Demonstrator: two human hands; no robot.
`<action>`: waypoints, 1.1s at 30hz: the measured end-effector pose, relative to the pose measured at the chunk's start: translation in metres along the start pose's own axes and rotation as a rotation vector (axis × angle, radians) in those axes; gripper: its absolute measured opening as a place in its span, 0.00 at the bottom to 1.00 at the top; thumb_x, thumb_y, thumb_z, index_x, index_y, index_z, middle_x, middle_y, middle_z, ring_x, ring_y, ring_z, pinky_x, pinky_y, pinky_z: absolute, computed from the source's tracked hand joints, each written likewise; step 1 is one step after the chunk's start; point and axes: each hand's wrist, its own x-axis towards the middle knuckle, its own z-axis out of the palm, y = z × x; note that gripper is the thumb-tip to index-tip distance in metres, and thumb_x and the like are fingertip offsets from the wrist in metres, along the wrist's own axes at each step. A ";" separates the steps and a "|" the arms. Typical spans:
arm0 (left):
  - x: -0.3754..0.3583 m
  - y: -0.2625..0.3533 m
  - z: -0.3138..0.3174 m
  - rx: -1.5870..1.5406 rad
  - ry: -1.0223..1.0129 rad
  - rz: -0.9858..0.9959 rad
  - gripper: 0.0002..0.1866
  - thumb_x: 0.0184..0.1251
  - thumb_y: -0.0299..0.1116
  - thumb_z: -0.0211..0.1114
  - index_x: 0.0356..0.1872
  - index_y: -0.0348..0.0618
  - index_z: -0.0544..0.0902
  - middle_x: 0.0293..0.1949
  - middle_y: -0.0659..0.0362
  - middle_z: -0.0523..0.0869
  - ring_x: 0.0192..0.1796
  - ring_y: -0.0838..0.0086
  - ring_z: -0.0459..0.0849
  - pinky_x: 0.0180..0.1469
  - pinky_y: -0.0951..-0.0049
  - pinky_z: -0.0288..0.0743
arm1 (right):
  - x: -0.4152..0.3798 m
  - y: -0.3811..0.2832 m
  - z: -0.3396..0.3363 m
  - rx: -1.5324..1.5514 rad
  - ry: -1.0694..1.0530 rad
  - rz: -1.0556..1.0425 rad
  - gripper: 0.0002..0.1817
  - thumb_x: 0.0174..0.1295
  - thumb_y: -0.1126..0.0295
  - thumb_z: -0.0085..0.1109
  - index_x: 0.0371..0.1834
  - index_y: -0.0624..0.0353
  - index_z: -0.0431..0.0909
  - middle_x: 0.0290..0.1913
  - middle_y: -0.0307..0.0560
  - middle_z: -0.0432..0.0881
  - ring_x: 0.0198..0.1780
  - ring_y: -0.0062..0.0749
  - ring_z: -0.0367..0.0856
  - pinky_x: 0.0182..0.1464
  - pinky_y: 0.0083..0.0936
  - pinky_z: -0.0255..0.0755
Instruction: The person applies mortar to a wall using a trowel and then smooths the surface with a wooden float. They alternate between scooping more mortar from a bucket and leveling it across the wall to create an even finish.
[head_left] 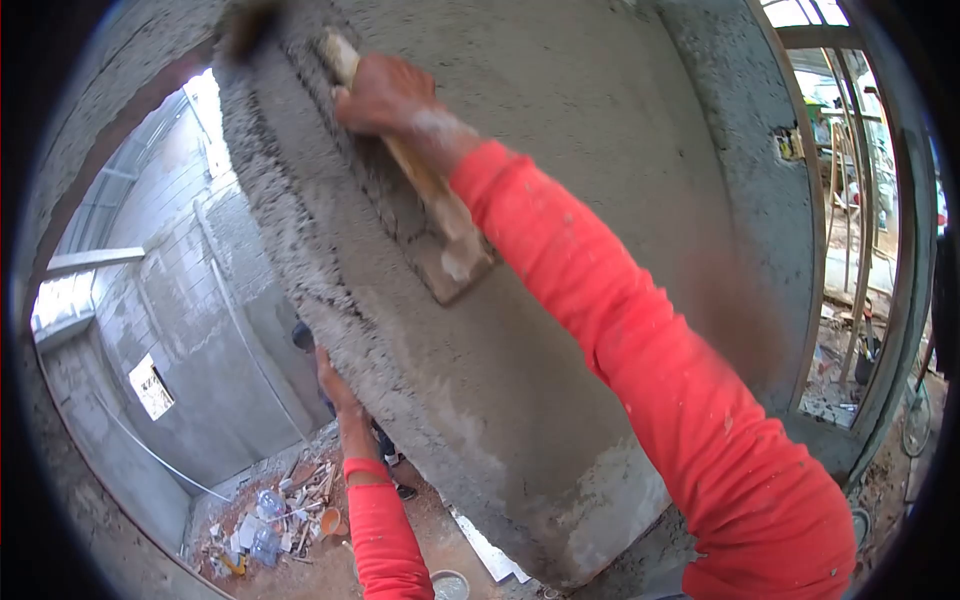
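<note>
My right hand [390,95] is wrapped round the wooden handle of a long plastering float [460,265]. The float's board lies tilted against the wet grey mortar on a wall [560,200], close to its rough left edge. Lower down, my left hand [335,385] touches that rough edge, fingers stretched upward along it and holding nothing that I can see. Its fingertips are partly hidden. Red sleeves cover both my arms.
Behind the wall edge a person in dark clothing is mostly hidden, one shoe [406,492] showing. Rubble and plastic bottles [268,505] litter the floor beside an orange bowl [330,520]. A round bucket [450,585] stands below. A window frame [885,230] is at the right.
</note>
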 end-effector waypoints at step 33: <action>0.034 -0.002 -0.044 0.081 -0.136 0.042 0.26 0.87 0.38 0.52 0.76 0.35 0.76 0.70 0.51 0.84 0.65 0.55 0.87 0.67 0.55 0.86 | -1.038 0.138 0.001 0.953 0.834 2.257 0.14 0.80 0.58 0.56 0.50 0.59 0.81 0.36 0.48 0.83 0.26 0.42 0.83 0.30 0.47 0.85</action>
